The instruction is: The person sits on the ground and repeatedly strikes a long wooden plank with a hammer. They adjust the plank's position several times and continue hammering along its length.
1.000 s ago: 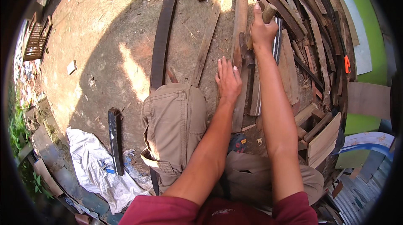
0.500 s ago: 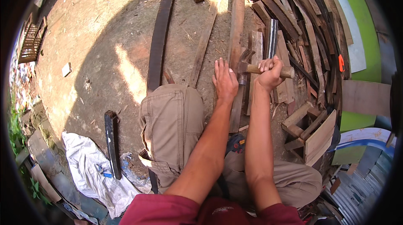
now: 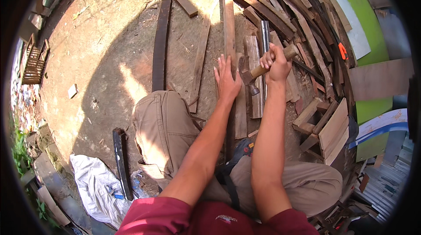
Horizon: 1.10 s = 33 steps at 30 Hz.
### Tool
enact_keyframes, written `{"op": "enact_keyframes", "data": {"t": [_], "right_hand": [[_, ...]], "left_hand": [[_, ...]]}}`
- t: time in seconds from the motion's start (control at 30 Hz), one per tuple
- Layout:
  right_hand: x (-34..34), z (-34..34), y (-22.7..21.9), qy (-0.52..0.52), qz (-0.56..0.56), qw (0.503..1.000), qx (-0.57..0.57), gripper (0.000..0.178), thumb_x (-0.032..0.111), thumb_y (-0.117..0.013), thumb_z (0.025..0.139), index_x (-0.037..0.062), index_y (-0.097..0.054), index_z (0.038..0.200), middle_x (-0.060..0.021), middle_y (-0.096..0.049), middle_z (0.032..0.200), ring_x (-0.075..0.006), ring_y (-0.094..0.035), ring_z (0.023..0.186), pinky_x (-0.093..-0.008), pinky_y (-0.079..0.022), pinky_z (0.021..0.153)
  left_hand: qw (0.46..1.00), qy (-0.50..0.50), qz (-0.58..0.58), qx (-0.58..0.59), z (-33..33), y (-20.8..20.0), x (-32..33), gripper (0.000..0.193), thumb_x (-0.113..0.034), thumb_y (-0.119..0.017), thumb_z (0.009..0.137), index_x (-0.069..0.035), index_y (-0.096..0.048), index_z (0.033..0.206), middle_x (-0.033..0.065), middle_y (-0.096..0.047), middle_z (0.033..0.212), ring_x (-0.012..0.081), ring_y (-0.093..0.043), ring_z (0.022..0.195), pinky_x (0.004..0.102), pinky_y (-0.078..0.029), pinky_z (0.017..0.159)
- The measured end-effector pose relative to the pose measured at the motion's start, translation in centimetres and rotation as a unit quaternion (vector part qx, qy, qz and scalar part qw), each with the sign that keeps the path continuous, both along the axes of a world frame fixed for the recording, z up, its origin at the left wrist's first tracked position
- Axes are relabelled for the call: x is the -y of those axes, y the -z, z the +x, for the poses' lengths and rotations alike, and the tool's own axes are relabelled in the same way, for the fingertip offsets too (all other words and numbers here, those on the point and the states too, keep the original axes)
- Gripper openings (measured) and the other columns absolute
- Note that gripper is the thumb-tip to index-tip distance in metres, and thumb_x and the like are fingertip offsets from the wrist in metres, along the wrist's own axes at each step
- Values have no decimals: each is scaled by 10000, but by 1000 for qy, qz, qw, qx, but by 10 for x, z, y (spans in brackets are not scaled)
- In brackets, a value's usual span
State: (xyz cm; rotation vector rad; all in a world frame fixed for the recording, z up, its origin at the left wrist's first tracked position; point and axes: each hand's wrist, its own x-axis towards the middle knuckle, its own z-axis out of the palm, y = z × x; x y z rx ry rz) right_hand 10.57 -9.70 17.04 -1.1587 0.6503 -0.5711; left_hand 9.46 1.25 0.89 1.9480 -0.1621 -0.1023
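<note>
Right grip: curled tight round the wooden handle of a hammer.
Left grip: not grabbing anything; it lies palm down with its fingers spread on a long plank.
Hammer: its metal head is just beside the left thumb, over the wood. From where I stand, I can't tell if the head touches any wood or not.
Long plank: it lies low by the ground in front of the person, and runs under the left grip and away from the knees.
Short board: it lies to the right of the long plank, near the hammer.
Dark beam: it lies off to the left, and nobody is touching it.
Work at the plank: looks to me like the hammering part, with one side to steady the wood and the other to use the tool. I can't see a nail.
Next move: I'd say a hit calls for the left thumb to be out of the way and the plank kept steady. A thumb that close could get bonked.
</note>
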Motion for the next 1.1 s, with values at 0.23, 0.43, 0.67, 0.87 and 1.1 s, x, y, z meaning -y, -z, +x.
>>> {"op": "enact_keyframes", "data": {"t": [0.23,0.43,0.67,0.87,1.1], "right_hand": [[15,-4,-5,-17,92,995,38,377,195,-592,936,158,-372,631,18,-337,514,-124,-333,430,-301,-351,504],[21,-4,-26,-51,86,993,66,392,195,-601,941,166,-364,630,27,-332,514,-113,-327,430,-291,-335,500],[7,-23,-8,-129,97,987,-25,366,172,-647,919,152,-399,651,35,-353,508,-106,-330,417,-292,-316,473],[1,-28,22,12,96,989,-108,310,187,-732,861,123,-500,665,27,-425,527,-107,-399,425,-303,-368,478],[7,-60,107,108,-186,938,-271,312,277,-762,821,-27,-698,787,-146,-722,766,-259,-707,708,-403,-536,712]], "left_hand": [[976,137,-131,-103,29,-18,-22,292,-80,-571,915,92,-681,1123,151,-734,1011,208,-704,936,347,-549,871],[843,160,-331,-392,56,-45,-29,313,-255,-650,975,-1,-663,1157,89,-720,1034,184,-689,921,300,-544,725],[831,-27,-427,-356,56,-41,-20,331,-344,-666,986,-15,-677,1025,83,-710,942,181,-657,780,344,-519,676],[910,-171,-249,-284,67,-12,-26,498,-447,-568,1008,36,-661,1088,174,-694,1044,302,-660,1006,429,-502,914],[965,-129,40,-226,29,17,-23,673,-510,-615,949,46,-545,1322,254,-553,1355,406,-528,1272,499,-390,1076]]}}
